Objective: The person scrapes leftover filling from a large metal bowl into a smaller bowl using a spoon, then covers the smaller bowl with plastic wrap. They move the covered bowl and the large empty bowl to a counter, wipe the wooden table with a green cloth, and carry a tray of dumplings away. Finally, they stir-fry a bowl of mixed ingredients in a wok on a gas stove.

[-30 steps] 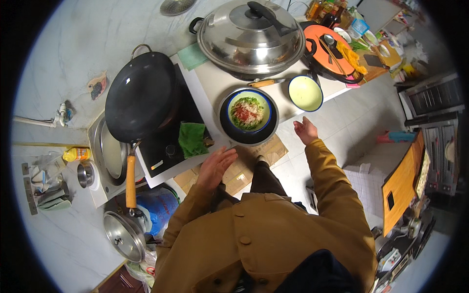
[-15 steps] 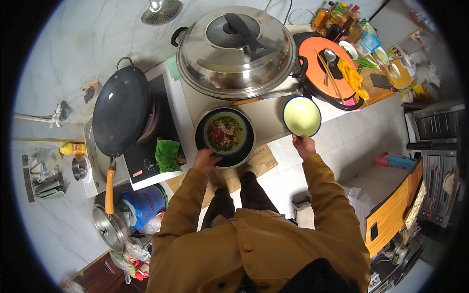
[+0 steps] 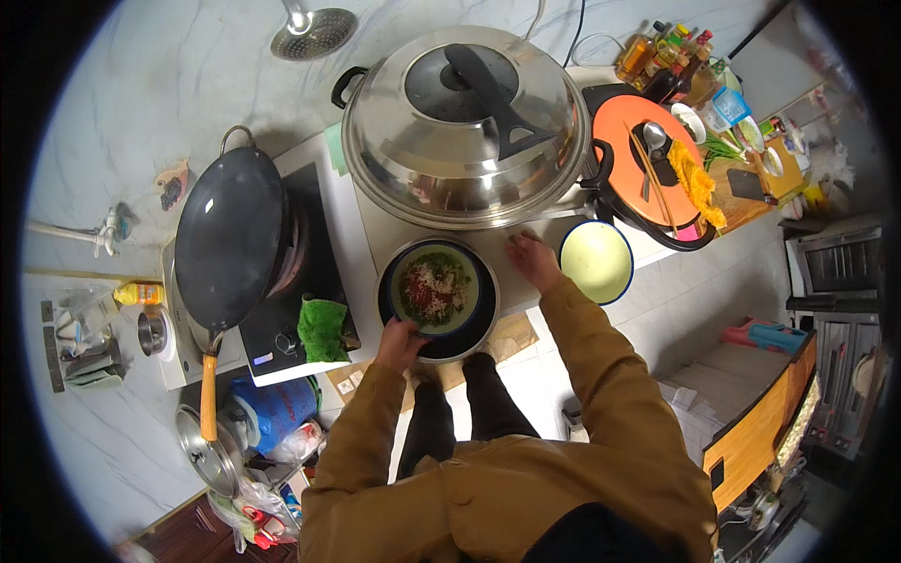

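My left hand (image 3: 402, 343) grips the near-left rim of a green bowl (image 3: 477, 302) with a dark blue edge. In the bowl lie chopped green herbs, a red powder and pale minced bits (image 3: 435, 289). That bowl sits inside a larger black round pan (image 3: 450, 349). My right hand (image 3: 533, 261) is at the counter just below the big steel lid (image 3: 385, 169), its fingers curled; what they hold, if anything, is hidden. Just right of it an empty pale-green bowl (image 3: 597, 263) with a blue rim rests at the counter's front edge, apart from the hand.
A black wok (image 3: 230, 239) with a wooden handle leans at left by the hob, near a green cloth (image 3: 321, 328). At right, an orange board (image 3: 638, 141) carries chopsticks, a spoon and a yellow cloth (image 3: 693, 183). Several bottles (image 3: 662, 61) stand behind it.
My right hand has let go of the pale-green bowl and moved left toward the counter below the lid. The bowl now stands at the counter edge. My left hand stays on its bowl.
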`<state>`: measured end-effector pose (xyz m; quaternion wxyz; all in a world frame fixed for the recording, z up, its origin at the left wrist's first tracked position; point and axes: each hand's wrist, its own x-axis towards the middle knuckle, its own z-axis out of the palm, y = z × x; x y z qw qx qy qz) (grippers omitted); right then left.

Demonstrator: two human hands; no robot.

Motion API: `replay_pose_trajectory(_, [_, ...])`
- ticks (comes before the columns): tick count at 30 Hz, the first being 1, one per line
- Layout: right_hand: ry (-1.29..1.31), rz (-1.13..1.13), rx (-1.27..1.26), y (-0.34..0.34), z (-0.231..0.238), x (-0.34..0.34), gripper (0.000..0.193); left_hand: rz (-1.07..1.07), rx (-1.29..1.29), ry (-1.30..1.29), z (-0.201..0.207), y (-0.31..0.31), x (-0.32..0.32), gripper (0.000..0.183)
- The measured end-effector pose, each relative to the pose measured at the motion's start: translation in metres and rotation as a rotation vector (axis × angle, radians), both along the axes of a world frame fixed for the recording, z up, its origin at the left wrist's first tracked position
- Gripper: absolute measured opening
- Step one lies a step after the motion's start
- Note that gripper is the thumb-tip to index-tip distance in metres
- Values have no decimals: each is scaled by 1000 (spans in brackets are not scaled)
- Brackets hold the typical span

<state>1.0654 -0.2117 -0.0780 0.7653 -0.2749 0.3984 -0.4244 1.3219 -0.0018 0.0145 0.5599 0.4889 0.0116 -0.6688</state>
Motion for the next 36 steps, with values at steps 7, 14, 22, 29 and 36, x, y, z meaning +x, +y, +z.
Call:
replay_pose_trajectory(7, [17, -201, 247, -26, 11, 30, 13, 9, -34, -23, 38, 23, 5, 51])
replay_pose_trajectory(14, [72, -264, 219, -23, 22, 28, 13, 0, -25, -121, 56, 68, 11, 50])
replay_pose_trajectory(22, [-4, -156, 244, -14, 17, 28, 13, 82, -135, -194, 32, 95, 11, 40])
replay_pose_trajectory(29, [6, -128, -58, -17, -5, 35, 7, 82, -28, -142, 15, 89, 16, 36])
replay_pose_trajectory(36, [-53, -217, 197, -10, 21, 44, 4, 96, -43, -152, 31, 113, 0, 42])
